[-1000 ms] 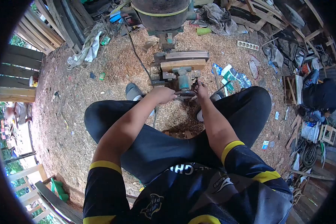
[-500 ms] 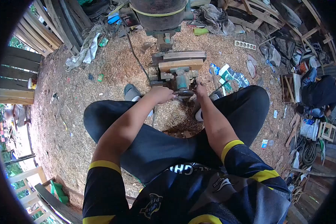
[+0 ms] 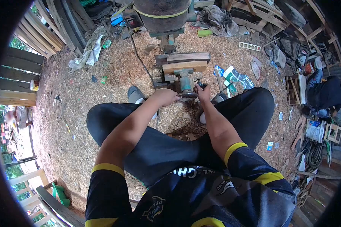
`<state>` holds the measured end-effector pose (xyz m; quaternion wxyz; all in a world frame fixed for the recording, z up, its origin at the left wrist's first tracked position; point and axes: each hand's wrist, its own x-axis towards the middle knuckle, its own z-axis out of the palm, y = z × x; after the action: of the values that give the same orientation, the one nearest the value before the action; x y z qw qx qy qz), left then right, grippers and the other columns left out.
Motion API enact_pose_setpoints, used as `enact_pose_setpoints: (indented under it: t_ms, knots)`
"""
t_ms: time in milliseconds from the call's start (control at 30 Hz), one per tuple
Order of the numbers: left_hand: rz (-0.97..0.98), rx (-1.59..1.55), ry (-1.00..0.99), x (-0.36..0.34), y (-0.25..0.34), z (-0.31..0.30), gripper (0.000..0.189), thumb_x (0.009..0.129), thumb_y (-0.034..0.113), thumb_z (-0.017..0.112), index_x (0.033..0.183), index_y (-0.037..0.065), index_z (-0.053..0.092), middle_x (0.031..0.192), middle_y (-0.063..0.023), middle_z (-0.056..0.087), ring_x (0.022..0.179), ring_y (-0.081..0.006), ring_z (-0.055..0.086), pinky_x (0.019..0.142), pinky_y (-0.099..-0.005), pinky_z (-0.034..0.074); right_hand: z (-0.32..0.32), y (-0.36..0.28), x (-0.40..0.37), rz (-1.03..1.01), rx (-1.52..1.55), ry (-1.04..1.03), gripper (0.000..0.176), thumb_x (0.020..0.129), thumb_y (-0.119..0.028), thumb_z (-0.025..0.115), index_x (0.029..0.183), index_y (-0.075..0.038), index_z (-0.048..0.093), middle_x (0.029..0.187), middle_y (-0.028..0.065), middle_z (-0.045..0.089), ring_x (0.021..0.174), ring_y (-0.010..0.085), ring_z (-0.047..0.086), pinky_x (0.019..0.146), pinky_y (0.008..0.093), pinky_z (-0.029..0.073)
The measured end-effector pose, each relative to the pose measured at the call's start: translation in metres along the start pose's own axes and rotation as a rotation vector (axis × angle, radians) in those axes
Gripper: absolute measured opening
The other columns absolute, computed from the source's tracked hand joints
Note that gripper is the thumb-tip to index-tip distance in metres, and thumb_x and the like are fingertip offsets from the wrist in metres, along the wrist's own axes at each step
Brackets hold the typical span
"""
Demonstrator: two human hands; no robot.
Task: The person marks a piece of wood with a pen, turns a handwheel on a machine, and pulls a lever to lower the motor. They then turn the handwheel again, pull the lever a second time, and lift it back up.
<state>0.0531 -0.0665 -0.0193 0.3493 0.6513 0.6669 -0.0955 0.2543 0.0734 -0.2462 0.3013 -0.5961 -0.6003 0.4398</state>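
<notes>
Between my knees stands a machine with a teal-painted clamp housing (image 3: pixel 185 83) and a round metal handwheel (image 3: pixel 186 96) at its near end. My left hand (image 3: pixel 166 98) is closed on the left side of the wheel's rim. My right hand (image 3: pixel 203 94) is curled at the wheel's right side, its fingers around a small black handle (image 3: pixel 202 86). Just beyond the housing, a light-brown wood block (image 3: pixel 185 67) lies crosswise against a stack of darker pieces (image 3: pixel 188 57). Above them hangs the machine's large dark cylindrical body (image 3: pixel 161 17) with a yellow band.
Wood shavings (image 3: pixel 91 90) cover the ground. A black cable (image 3: pixel 138 56) runs down the machine's left side. A white power strip (image 3: pixel 249 46) and plastic wrappers (image 3: pixel 238 78) lie to the right. Another person (image 3: pixel 327 94) crouches at far right. Planks (image 3: pixel 60 26) lean at upper left.
My right hand has shifted slightly down toward me, and the black handle now shows at its fingers. My left hand stays at the wheel's rim. The view has moved slightly.
</notes>
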Motion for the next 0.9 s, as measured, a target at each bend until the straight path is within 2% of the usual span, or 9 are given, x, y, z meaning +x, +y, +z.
enact_pose_setpoints:
  t_ms: [100,200,267,400,500,567,633,800,900]
  knots:
    - [-0.001,-0.009,0.000,-0.001,0.001,-0.001,0.042,0.105,0.044,0.045,0.113,0.009,0.066,0.111,-0.0163,0.070,0.106,-0.0384,0.067,0.087,-0.0538,0.053,0.012,0.031,0.012,0.002,0.056,-0.029,0.045,0.093,-0.032,0.076,0.109,0.002,0.051,0.090,0.0133,0.069,0.082,0.0180,0.068,0.072,0.0322,0.054]
    - [-0.006,-0.015,-0.001,-0.002,0.001,-0.001,0.042,0.105,0.044,0.045,0.113,0.009,0.066,0.110,-0.0163,0.070,0.105,-0.0382,0.067,0.086,-0.0540,0.053,-0.009,-0.020,-0.012,-0.010,0.000,-0.016,0.041,0.098,-0.033,0.070,0.108,0.002,0.051,0.091,0.0122,0.068,0.078,0.0170,0.066,0.068,0.0328,0.054]
    - [0.002,-0.021,0.001,-0.001,0.000,-0.001,0.042,0.105,0.043,0.045,0.113,0.009,0.066,0.110,-0.0163,0.070,0.105,-0.0381,0.067,0.085,-0.0542,0.052,0.008,0.024,0.009,0.021,0.120,-0.050,0.039,0.098,-0.032,0.069,0.108,0.002,0.051,0.091,0.0109,0.067,0.076,0.0161,0.064,0.066,0.0321,0.053]
    - [0.012,-0.008,0.003,0.000,0.000,0.001,0.041,0.105,0.043,0.045,0.113,0.009,0.066,0.110,-0.0156,0.071,0.105,-0.0379,0.067,0.084,-0.0539,0.053,0.008,0.026,0.019,0.217,0.324,-0.140,0.034,0.098,-0.026,0.069,0.108,0.002,0.052,0.087,0.0086,0.065,0.068,0.0151,0.061,0.059,0.0308,0.051]
    - [0.002,0.004,0.010,0.001,0.000,0.001,0.041,0.105,0.043,0.044,0.113,0.009,0.066,0.109,-0.0154,0.071,0.104,-0.0381,0.067,0.085,-0.0538,0.052,0.009,0.021,0.022,0.268,0.515,-0.182,0.032,0.096,-0.021,0.069,0.110,0.002,0.051,0.085,0.0083,0.064,0.061,0.0146,0.060,0.054,0.0302,0.049]
    - [-0.013,-0.001,0.014,-0.003,0.003,0.001,0.041,0.105,0.043,0.043,0.114,0.010,0.065,0.109,-0.0154,0.071,0.104,-0.0382,0.067,0.085,-0.0538,0.052,0.030,0.054,0.037,0.112,0.360,-0.093,0.033,0.095,-0.017,0.070,0.113,0.003,0.051,0.082,0.0082,0.064,0.058,0.0144,0.059,0.052,0.0304,0.048]
    - [-0.008,-0.004,0.012,-0.005,0.003,0.000,0.041,0.105,0.043,0.043,0.115,0.010,0.064,0.110,-0.0158,0.071,0.104,-0.0386,0.067,0.086,-0.0539,0.052,0.030,0.047,0.033,0.056,0.303,-0.048,0.037,0.094,-0.014,0.071,0.118,0.005,0.050,0.081,0.0082,0.064,0.057,0.0143,0.059,0.050,0.0302,0.048]
    - [-0.003,-0.032,0.008,-0.003,0.000,0.004,0.041,0.106,0.042,0.042,0.118,0.009,0.062,0.110,-0.0171,0.070,0.105,-0.0396,0.067,0.087,-0.0541,0.051,0.012,0.009,0.014,0.135,0.310,-0.028,0.049,0.090,-0.009,0.073,0.127,0.007,0.046,0.083,0.0093,0.066,0.060,0.0146,0.062,0.051,0.0286,0.049]
    - [-0.012,-0.046,-0.001,-0.001,-0.001,0.007,0.041,0.106,0.042,0.042,0.120,0.009,0.061,0.111,-0.0178,0.070,0.106,-0.0399,0.066,0.087,-0.0543,0.051,0.020,0.038,0.028,0.152,0.096,-0.035,0.057,0.083,-0.032,0.080,0.122,0.002,0.057,0.100,0.0175,0.072,0.090,0.0296,0.071,0.083,0.0403,0.055]
